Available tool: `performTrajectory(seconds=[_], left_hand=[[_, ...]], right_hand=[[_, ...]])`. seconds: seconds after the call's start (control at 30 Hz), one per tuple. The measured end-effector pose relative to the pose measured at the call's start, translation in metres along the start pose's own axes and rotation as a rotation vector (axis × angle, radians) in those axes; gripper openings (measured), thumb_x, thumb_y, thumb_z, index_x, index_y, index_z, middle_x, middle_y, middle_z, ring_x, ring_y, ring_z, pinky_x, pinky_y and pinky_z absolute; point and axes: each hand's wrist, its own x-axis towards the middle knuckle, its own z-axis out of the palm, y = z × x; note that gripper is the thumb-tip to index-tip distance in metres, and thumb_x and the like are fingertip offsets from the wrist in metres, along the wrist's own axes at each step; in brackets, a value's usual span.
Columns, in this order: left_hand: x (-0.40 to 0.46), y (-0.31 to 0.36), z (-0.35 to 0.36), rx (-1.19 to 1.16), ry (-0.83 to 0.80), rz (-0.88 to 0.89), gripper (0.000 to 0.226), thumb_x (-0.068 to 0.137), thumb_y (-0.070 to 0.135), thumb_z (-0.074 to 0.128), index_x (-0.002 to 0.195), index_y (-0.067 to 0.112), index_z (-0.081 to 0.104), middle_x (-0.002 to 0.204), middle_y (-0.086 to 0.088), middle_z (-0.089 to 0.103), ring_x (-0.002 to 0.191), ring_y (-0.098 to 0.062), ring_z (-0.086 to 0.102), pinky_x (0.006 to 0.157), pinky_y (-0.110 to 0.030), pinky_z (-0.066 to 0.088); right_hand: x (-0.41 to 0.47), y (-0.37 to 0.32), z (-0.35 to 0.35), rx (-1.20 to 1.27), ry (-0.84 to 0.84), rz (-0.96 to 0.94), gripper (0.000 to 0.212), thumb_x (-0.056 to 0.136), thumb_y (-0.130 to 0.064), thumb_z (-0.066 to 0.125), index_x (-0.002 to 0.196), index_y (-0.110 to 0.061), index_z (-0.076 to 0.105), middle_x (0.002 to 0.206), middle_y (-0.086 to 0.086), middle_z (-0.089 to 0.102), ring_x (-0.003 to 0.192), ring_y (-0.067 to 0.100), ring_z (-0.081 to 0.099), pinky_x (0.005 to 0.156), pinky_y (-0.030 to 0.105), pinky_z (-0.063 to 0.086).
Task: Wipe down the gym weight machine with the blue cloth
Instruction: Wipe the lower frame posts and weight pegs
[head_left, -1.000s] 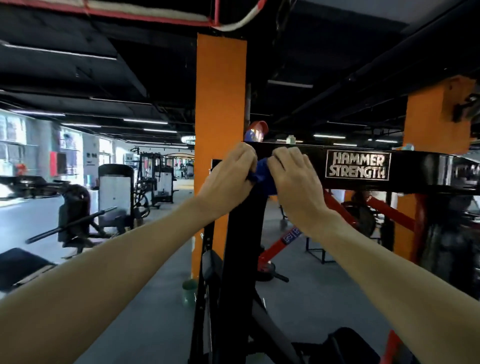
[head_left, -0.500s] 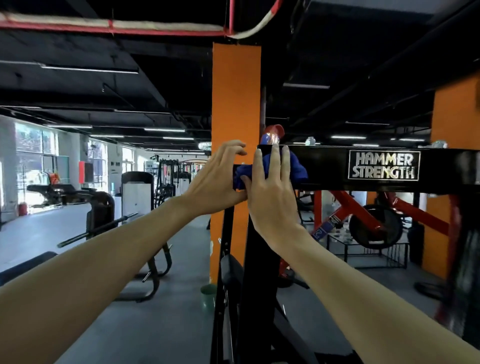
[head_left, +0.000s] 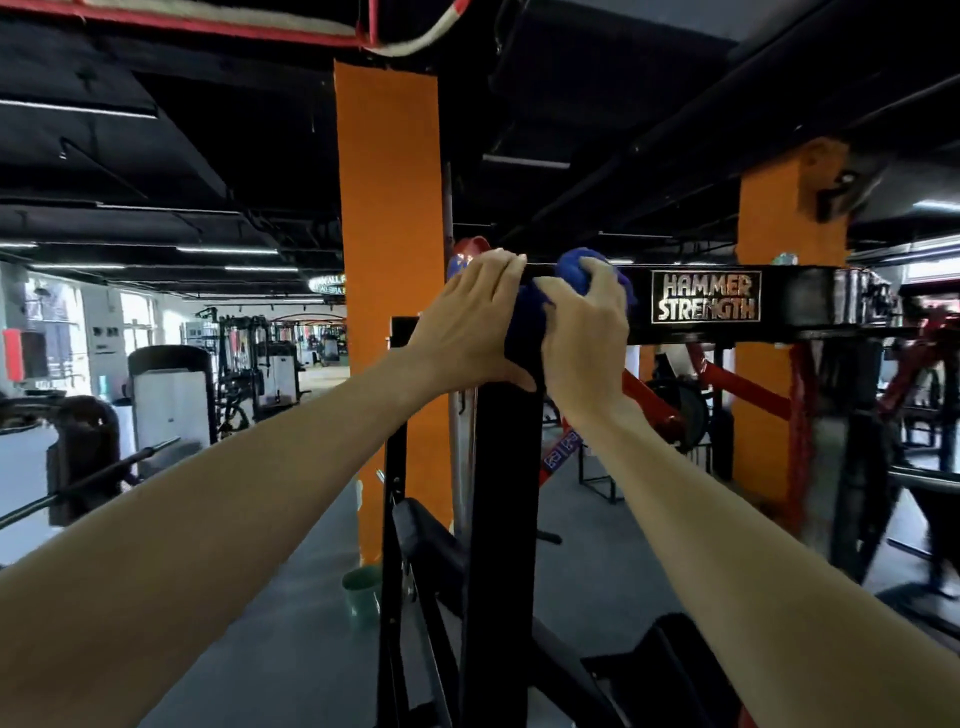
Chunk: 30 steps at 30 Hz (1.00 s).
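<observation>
Gym floor, dark ceiling, orange pillar (head_left: 389, 260) at centre behind the weight machine (head_left: 501, 493).

Item 1, left hand (head_left: 467, 322): I see it raised to the top of the machine's black upright, fingers straight and laid over the corner where upright meets crossbeam (head_left: 810, 304), thumb stretched along the upright below.

Item 2, right hand (head_left: 584, 332): just beside the left, fingers curled round the blue cloth (head_left: 571, 267), gripping it against the crossbeam's near end.

Item 3, blue cloth: bunched; part bulges above the right fingers, part shows between the two hands; the rest is hidden under the palms.

Item 4, green bucket (head_left: 362, 592): on the floor at the pillar's foot; I cannot tell its contents.

Item 5, plate reading HAMMER STRENGTH (head_left: 705, 304): on the crossbeam, right of the cloth.

Right-hand machinery is blurred.
</observation>
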Motion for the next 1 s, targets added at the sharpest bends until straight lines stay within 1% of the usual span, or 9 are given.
performTrajectory(seconds=[0.1,0.17,0.23,0.33,0.43,0.53,0.7,0.83,1.0], left_hand=[[-0.004,-0.004,0.006,-0.066,0.089,0.031,0.126,0.064,0.073,0.073,0.151,-0.008,0.030,0.149,-0.021,0.041,0.141,-0.035,0.036,0.117,-0.043,0.032],[-0.007,-0.008,0.009,-0.098,0.109,0.043,0.128,0.064,0.077,0.071,0.151,-0.007,0.029,0.150,-0.020,0.039,0.141,-0.032,0.034,0.119,-0.039,0.029],[-0.007,-0.010,0.013,-0.103,0.116,0.046,0.131,0.061,0.074,0.078,0.152,-0.005,0.028,0.152,-0.018,0.037,0.143,-0.032,0.032,0.120,-0.038,0.027],[-0.008,-0.010,0.015,-0.119,0.112,0.044,0.133,0.058,0.071,0.084,0.152,-0.005,0.027,0.153,-0.018,0.036,0.145,-0.033,0.031,0.121,-0.037,0.027],[-0.009,-0.010,0.018,-0.175,0.116,0.022,0.129,0.062,0.069,0.083,0.152,-0.004,0.028,0.155,-0.017,0.036,0.146,-0.032,0.031,0.122,-0.039,0.028],[-0.007,-0.015,0.024,-0.303,0.175,0.046,0.107,0.076,0.057,0.074,0.151,-0.006,0.030,0.153,-0.017,0.038,0.145,-0.033,0.034,0.119,-0.047,0.034],[-0.008,-0.024,0.018,-0.344,0.114,0.079,0.125,0.066,0.059,0.087,0.156,0.001,0.022,0.158,-0.011,0.032,0.149,-0.026,0.029,0.121,-0.040,0.032],[-0.009,-0.025,0.012,-0.324,0.067,0.087,0.131,0.065,0.061,0.088,0.158,0.004,0.015,0.161,-0.008,0.027,0.152,-0.023,0.023,0.122,-0.034,0.028],[-0.009,-0.017,0.017,-0.329,0.129,0.020,0.131,0.067,0.061,0.084,0.159,0.000,0.012,0.160,-0.010,0.030,0.149,-0.023,0.029,0.120,-0.036,0.032]], right_hand=[[-0.014,-0.010,0.009,0.036,-0.058,-0.170,0.022,0.091,-0.004,0.066,0.113,-0.005,0.066,0.141,0.020,0.052,0.130,0.034,0.049,0.106,0.035,0.042],[-0.009,0.004,0.001,0.074,-0.124,-0.220,0.016,0.092,-0.002,0.063,0.108,-0.002,0.065,0.143,0.018,0.051,0.134,0.033,0.047,0.108,0.036,0.042],[-0.002,0.026,-0.010,0.053,-0.154,-0.218,0.011,0.091,0.004,0.061,0.101,0.000,0.064,0.143,0.019,0.052,0.135,0.034,0.047,0.109,0.041,0.044],[0.006,0.042,-0.024,0.019,-0.116,-0.111,0.012,0.089,0.010,0.058,0.097,0.002,0.063,0.140,0.022,0.055,0.133,0.035,0.049,0.110,0.034,0.041],[0.000,0.016,-0.017,-0.004,-0.133,-0.161,0.007,0.090,0.004,0.059,0.095,0.001,0.063,0.133,0.023,0.057,0.126,0.035,0.052,0.109,0.043,0.045],[-0.012,-0.012,0.003,0.064,-0.201,-0.244,0.012,0.098,-0.008,0.056,0.103,0.000,0.063,0.147,0.026,0.045,0.139,0.037,0.041,0.117,0.045,0.035],[-0.003,0.016,-0.007,0.073,-0.247,-0.303,0.014,0.099,-0.011,0.059,0.102,0.002,0.063,0.148,0.024,0.046,0.141,0.034,0.042,0.114,0.047,0.040],[0.006,0.037,-0.023,0.055,-0.188,-0.190,0.009,0.096,-0.007,0.062,0.092,0.001,0.060,0.149,0.022,0.045,0.139,0.035,0.044,0.111,0.048,0.042],[0.000,-0.007,0.006,0.114,-0.201,-0.253,0.023,0.096,-0.004,0.061,0.116,0.005,0.060,0.152,0.023,0.040,0.147,0.031,0.031,0.119,0.037,0.030]])
